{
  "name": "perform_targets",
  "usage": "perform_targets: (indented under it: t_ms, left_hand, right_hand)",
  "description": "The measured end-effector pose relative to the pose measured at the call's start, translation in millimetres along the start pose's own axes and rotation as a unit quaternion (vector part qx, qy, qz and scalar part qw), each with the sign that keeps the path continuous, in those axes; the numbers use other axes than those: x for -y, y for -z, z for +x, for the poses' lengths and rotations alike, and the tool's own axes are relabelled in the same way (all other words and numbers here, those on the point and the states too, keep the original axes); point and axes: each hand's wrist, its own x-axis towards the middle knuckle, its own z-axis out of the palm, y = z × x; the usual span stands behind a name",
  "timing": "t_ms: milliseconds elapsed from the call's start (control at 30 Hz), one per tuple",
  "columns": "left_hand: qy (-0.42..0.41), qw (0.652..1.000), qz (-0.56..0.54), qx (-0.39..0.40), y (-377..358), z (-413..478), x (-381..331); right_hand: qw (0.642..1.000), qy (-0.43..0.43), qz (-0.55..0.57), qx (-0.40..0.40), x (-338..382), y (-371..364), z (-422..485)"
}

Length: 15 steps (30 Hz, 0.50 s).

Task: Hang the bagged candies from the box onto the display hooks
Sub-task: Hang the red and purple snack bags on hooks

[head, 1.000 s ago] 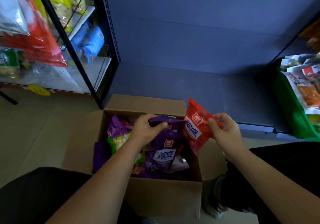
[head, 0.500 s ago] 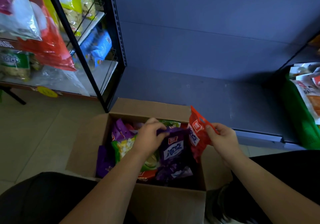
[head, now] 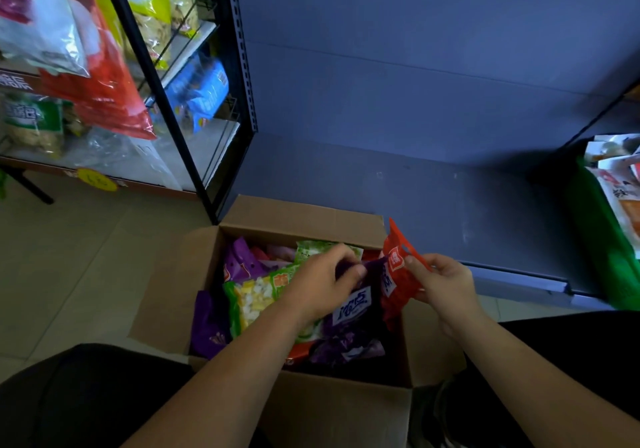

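**Desk:** Bagged candies were seen where, exactly?

**Caption:** Most were heaped in the open cardboard box (head: pixel 304 220) on the floor, between the knees of a crouching person. A purple bag (head: pixel 356 303) was gripped at its top edge by the left hand (head: pixel 325 283), fingers closed over it, while it was still touching the pile. A red bag (head: pixel 398 274) was pinched near its header by the right hand (head: pixel 445 283), held upright over the box's right corner.

**Desk:** And the hooks?

**Caption:** No free hook could be made out. Packets were shown hanging on the black rack (head: pixel 166 101) to the left, well apart from both hands.

**Desk:** What risk was judged likely?

**Caption:** Two bags were being handled at once, so each was left with one hand only. The purple bag's film looked slick and crumpled; it could be pulled out by a corner and let slip, or the green bag (head: pixel 256 295) lying against it could be dragged up and spilled over the box wall. The red bag's hang hole seemed partly covered by the thumb, so it might be missed on the hook or torn if forced.

**Desk:** Anything else?

**Caption:** A long reach to the rack from a crouch was expected; a bag could be dropped on the way.
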Motion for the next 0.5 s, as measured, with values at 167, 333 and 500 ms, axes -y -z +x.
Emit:
perform_targets:
  t_ms: [167, 333, 500]
  left_hand:
    - [-0.046, 0.99, 0.128, -0.039, -4.0, -1.3, 17.3]
    - [0.055, 0.994, 0.028, -0.091, 4.5, 0.5, 16.2]
    - [0.029, 0.992, -0.031, -0.115, 27.7, 4.0, -18.2]
  right_hand:
    - [1.0, -0.008, 0.009, 0.01, -2.7, -0.6, 2.5]
    - [1.0, -0.001, 0.021, 0.013, 3.3, -0.9, 1.2]
    - [0.999, 0.041, 0.004, 0.01, 27.2, 6.0, -5.6]
